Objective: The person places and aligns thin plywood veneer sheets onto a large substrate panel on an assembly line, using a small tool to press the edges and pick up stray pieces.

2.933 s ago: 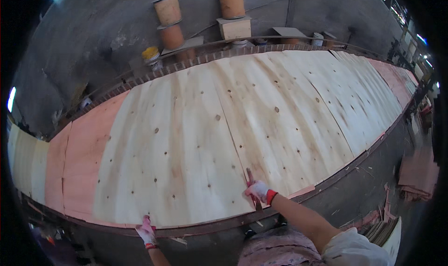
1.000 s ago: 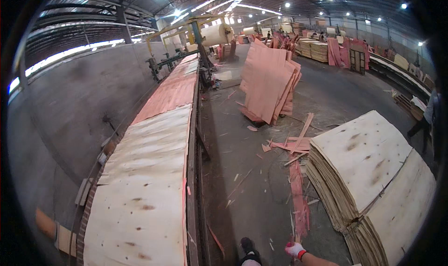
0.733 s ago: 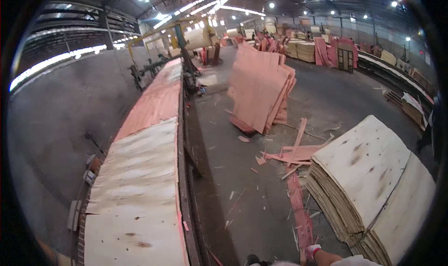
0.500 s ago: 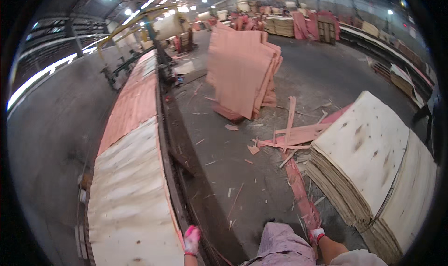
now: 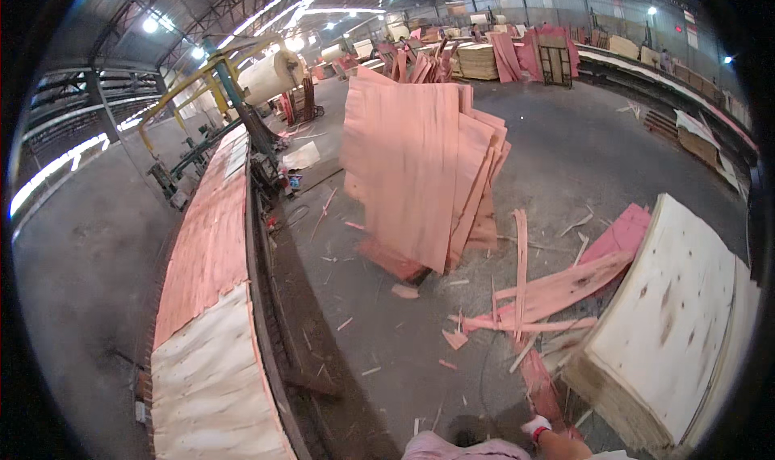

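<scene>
My right hand (image 5: 537, 428), in a white glove with a red cuff, is low in the view beside my light purple clothing (image 5: 464, 447). Just beyond it a long pink veneer strip (image 5: 539, 383) lies along the floor; whether the fingers touch it, I cannot make out. My left hand is out of view. To my left runs a long bench topped with pale veneer sheets (image 5: 210, 379) and, farther along, pink veneer sheets (image 5: 206, 250). On my right stands a thick stack of pale, knotty veneer (image 5: 658, 307).
Ahead, a leaning stack of pink veneer sheets (image 5: 404, 169) rises from the floor. Broken pink strips (image 5: 557, 286) and splinters lie between it and the pale stack. A yellow and green machine frame (image 5: 230, 89) stands by a large pale roll (image 5: 270, 77) at the bench's far end.
The view has tilted up, so the stacks and bench sit lower. My left hand, at the bench's edge before, has gone out of view. My right hand appears lower, only partly showing.
</scene>
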A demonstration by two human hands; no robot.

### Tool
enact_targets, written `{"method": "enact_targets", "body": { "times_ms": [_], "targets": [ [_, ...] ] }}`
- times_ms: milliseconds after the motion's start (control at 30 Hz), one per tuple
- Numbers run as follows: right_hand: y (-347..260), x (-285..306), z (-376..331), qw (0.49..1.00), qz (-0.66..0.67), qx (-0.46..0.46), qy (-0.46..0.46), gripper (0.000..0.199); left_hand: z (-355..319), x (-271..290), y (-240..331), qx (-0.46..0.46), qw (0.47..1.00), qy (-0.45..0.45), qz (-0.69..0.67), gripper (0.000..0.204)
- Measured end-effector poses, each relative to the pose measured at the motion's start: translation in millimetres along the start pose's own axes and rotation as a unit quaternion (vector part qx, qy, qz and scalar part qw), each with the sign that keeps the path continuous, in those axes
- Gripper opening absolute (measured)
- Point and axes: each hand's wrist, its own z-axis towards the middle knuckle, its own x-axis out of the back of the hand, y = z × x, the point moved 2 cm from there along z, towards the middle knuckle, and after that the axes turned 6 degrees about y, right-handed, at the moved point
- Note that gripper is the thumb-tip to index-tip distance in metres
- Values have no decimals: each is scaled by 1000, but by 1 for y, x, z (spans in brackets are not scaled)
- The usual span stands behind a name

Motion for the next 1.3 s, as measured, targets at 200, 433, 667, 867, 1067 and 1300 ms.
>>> {"method": "enact_targets", "body": {
  "times_ms": [200, 433, 667, 867, 1067, 1300],
  "targets": [
    [-285, 49, 76, 963, 214, 165, -26, 44, 70, -49, 137, -30, 996, -3, -83, 47],
    [-504, 75, 158, 930, 251, 262, -52, 34, 158, -144, 367, -92, 990, -78, -77, 42],
    [-662, 210, 197, 826, 492, 272, 46, 25, 201, -253, 648, -251, 953, -165, -51, 38],
    [-791, 409, 310, 694, 582, 392, 162, 45, 169, -362, 800, -316, 927, -189, -76, 34],
    [-936, 615, 447, 637, 575, 393, 329, 53, 186, -395, 768, -148, 968, -200, -22, 56],
    [-986, 670, 398, 757, 159, 308, 554, 36, 81, -459, 847, -223, 951, -190, -95, 55]
  ]
}}
